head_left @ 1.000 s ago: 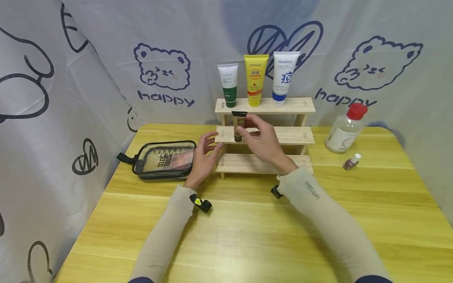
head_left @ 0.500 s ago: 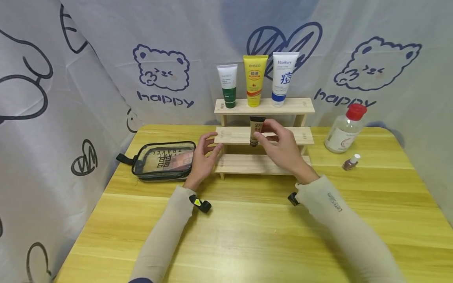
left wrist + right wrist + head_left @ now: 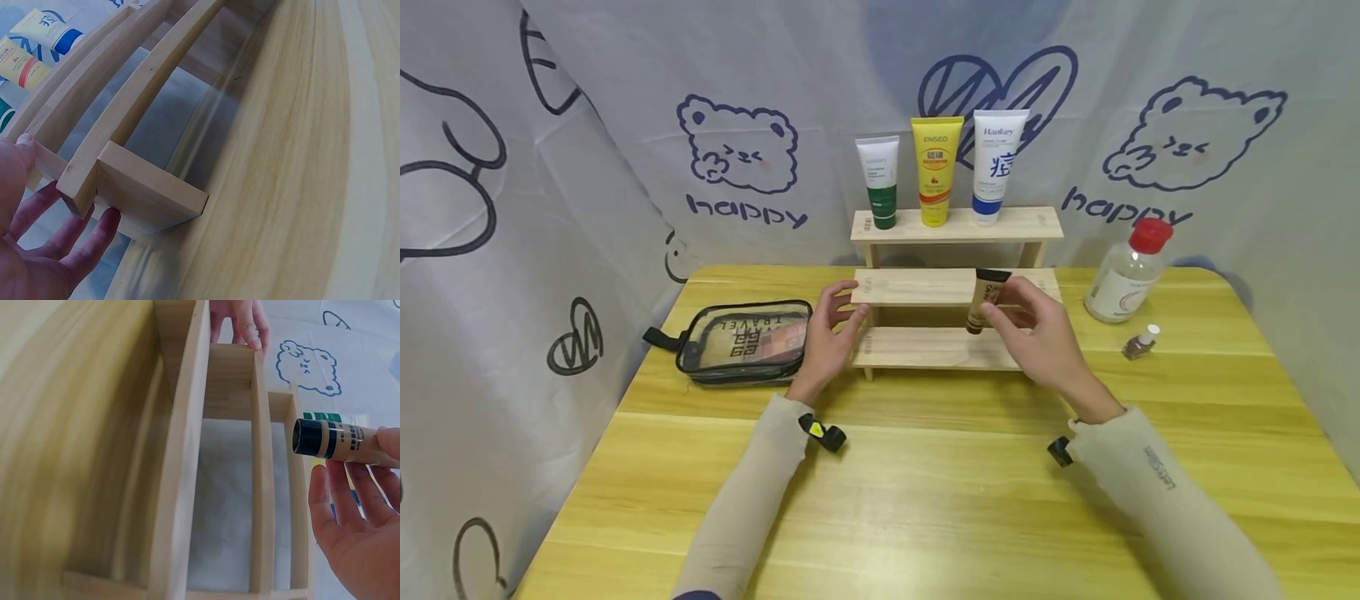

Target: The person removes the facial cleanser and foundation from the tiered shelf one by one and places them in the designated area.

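Observation:
A small tan squeeze tube (image 3: 986,302) with black ends is pinched in my right hand (image 3: 1047,343). It hangs, slightly tilted, in front of the right part of a three-step wooden rack (image 3: 917,287). In the right wrist view the tube's black cap (image 3: 306,437) points left, thumb on one side and fingers on the other. My left hand (image 3: 827,350) grips the rack's left end at the middle shelf, thumb and fingers bent about it. On the top shelf stand a white-and-green tube (image 3: 880,179), a yellow tube (image 3: 935,171) and a white-and-blue tube (image 3: 996,167).
Left of the rack lies a clear, black-trimmed travel pouch (image 3: 745,343) with a palette inside. At the right stand a red-capped bottle (image 3: 1123,279) and a small nail polish bottle (image 3: 1141,342). A printed cloth (image 3: 850,67) hangs behind the wooden table (image 3: 925,500).
My right hand has carried the small tube rightward and a little lower, from the middle shelf's left end toward its right part. My left hand has stayed at the rack.

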